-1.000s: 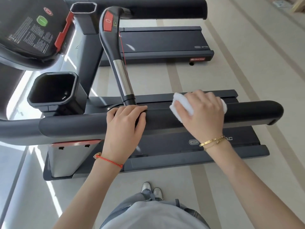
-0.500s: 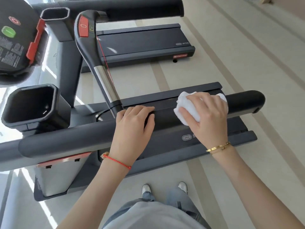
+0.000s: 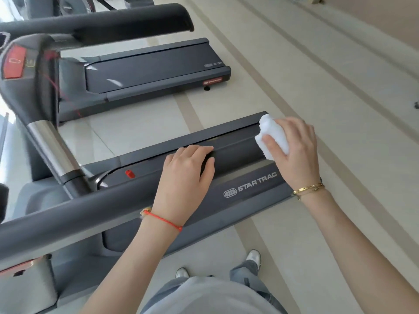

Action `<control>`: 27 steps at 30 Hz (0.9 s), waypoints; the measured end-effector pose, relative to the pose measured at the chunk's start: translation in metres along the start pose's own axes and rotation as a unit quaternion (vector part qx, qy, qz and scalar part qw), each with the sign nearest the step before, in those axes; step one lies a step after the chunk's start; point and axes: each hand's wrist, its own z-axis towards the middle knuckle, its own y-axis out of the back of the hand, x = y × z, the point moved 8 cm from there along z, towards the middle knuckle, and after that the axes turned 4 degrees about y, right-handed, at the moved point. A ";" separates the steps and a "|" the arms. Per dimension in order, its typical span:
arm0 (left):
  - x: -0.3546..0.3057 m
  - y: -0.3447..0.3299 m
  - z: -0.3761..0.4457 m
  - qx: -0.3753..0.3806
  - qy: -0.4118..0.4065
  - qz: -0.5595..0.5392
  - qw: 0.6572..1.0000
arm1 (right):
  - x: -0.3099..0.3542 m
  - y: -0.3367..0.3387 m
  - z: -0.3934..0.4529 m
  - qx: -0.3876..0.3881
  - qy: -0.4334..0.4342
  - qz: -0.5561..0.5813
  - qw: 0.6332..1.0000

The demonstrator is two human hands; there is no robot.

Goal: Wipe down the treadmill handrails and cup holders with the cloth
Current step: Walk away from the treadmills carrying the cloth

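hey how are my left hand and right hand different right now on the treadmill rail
The left hand rests bare on the middle of the handrail; the right hand sits at the rail's far end. The left holds nothing; the right grips the white cloth against the rail. The left wrist wears a red string, the right gold bracelets. Both curl over the same rail.
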 end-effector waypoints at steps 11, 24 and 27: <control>-0.135 -0.074 0.032 -0.034 -0.122 -0.034 0.991 | -0.132 0.083 -0.055 0.050 -0.129 0.031 0.990; -0.275 -0.213 0.069 0.081 -0.208 -0.079 0.972 | -0.266 0.190 -0.129 -0.015 -0.280 -0.006 0.960; -0.297 -0.238 0.081 0.100 -0.224 -0.082 0.966 | -0.292 0.203 -0.142 -0.027 -0.317 -0.014 0.948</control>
